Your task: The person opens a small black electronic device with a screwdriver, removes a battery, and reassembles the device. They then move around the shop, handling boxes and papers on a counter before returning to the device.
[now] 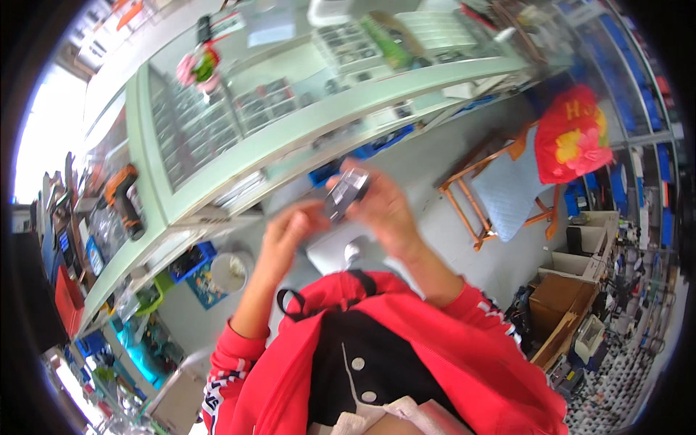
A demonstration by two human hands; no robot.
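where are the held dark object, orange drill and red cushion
Held dark object (348,194), head view: middle of its face
Orange drill (126,201), head view: upper handle
Red cushion (573,136), head view: its flowered front

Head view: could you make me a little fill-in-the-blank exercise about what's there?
1. The small dark object is held by someone wearing a ____ jacket.
2. The drill is black and ____.
3. The red fabric shows yellow and pink ____.

Missing words: red; orange; flowers.
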